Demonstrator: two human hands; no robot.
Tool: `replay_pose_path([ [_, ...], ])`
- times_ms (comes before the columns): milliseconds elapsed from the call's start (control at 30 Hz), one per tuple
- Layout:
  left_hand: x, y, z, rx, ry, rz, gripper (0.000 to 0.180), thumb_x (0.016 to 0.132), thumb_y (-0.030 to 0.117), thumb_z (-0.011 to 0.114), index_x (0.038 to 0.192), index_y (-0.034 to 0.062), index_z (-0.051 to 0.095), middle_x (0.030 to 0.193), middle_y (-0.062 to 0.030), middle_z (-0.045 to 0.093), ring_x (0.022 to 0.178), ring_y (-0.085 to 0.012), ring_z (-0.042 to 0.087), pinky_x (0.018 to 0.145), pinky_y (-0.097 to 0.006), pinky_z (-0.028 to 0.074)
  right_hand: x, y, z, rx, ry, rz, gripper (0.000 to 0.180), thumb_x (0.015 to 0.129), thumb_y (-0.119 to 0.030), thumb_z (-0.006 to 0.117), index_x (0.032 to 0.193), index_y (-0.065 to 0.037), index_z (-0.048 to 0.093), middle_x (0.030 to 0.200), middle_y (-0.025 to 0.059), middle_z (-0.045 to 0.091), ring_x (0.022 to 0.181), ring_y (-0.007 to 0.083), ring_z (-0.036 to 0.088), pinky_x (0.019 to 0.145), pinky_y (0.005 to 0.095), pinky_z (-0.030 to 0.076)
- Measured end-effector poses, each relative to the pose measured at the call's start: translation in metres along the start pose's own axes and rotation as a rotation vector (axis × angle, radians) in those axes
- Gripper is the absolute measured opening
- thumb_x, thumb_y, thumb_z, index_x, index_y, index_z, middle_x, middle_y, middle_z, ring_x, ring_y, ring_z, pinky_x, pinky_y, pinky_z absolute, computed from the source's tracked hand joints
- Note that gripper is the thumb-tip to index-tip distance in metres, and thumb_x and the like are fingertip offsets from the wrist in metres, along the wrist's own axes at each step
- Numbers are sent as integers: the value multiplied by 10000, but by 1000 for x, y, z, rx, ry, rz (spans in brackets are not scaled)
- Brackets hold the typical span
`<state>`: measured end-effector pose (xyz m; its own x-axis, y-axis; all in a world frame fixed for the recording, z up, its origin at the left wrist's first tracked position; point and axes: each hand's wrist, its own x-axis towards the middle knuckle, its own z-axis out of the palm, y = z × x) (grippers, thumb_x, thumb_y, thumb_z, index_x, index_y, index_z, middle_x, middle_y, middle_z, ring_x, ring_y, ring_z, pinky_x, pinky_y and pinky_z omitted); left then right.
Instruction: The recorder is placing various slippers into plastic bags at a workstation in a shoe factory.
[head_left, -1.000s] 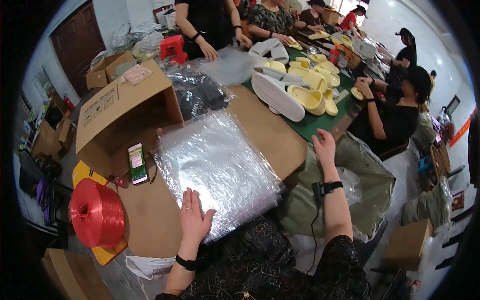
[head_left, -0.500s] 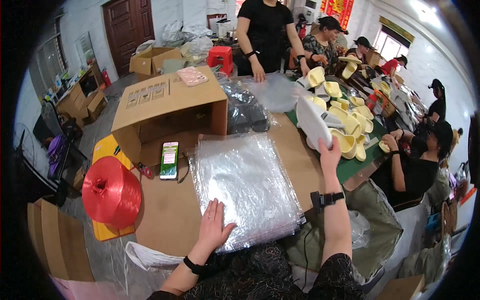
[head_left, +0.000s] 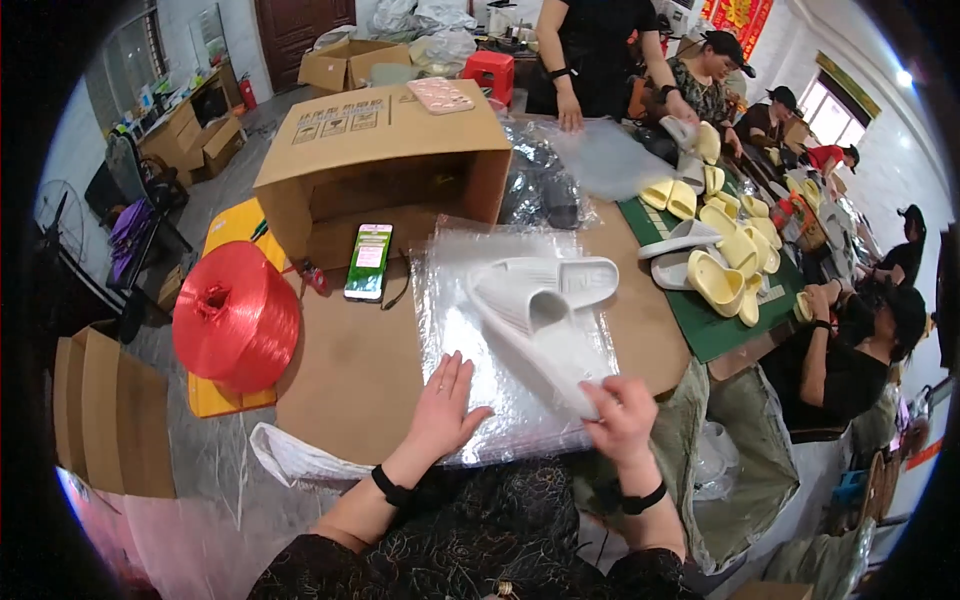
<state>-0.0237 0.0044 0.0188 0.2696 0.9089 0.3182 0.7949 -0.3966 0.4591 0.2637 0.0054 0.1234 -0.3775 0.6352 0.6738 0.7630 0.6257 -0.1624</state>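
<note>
A pair of pale grey-white slide slippers [head_left: 565, 350] is over a stack of clear plastic bags [head_left: 455, 335], one slipper tucked against the other. My right hand [head_left: 622, 415] grips the near end of the longer slipper between thumb and fingers, at the right side of the stack. On the stack's near left part my left hand [head_left: 445, 405] lies flat with its fingers stretched out, holding nothing. Whether the slippers rest on the bags or hang just above them, I cannot tell.
Beyond the bags stands an open cardboard box [head_left: 385, 150], with a lit phone [head_left: 369, 262] before it. A red twine roll [head_left: 236, 318] sits at left. Yellow slippers [head_left: 735, 245] and grey ones lie on a green mat [head_left: 715, 340] at right, where co-workers sit.
My right hand has brought the white slippers leftward and nearer, from beside the green mat to over the bags. My left hand still lies on the stack. The view has shifted.
</note>
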Motion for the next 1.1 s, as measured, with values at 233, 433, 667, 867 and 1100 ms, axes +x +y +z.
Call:
replay_pose_path([
  [233,2,0,6,15,-32,-12,834,905,456,666,1462,-86,364,1516,-328,352,1434,-475,311,1173,-510,295,-36,-34,28,59,-472,21,669,588,-124,792,1229,-214,622,1021,47,561,966,263,585,750,384,533],
  [433,-4,-3,6,43,-41,-39,827,910,476,645,1421,-127,402,1491,-330,385,1429,-466,320,1184,-492,282,-7,1,17,352,-564,112,416,742,-219,756,1118,-66,664,1215,156,638,1156,386,580,997,479,466],
  [667,-2,-5,9,32,-21,-23,818,919,482,635,1424,-120,407,1493,-326,387,1431,-476,313,1179,-503,287,47,76,99,187,-184,283,444,804,-161,741,1218,-49,623,1195,168,639,1129,387,575,978,460,469],
  [867,-1,-5,12,21,-11,-23,820,907,483,640,1409,-128,425,1485,-319,401,1426,-470,322,1184,-495,280,59,98,133,30,-357,370,295,824,-169,719,1102,-70,701,1082,130,673,1009,359,622,879,461,506],
  [1100,-1,-3,8,11,-2,-30,794,896,462,667,1404,-106,445,1492,-318,394,1423,-473,326,1176,-500,292,76,49,90,-20,39,297,118,860,-135,687,948,-58,673,822,86,595,776,313,571,695,445,464],
])
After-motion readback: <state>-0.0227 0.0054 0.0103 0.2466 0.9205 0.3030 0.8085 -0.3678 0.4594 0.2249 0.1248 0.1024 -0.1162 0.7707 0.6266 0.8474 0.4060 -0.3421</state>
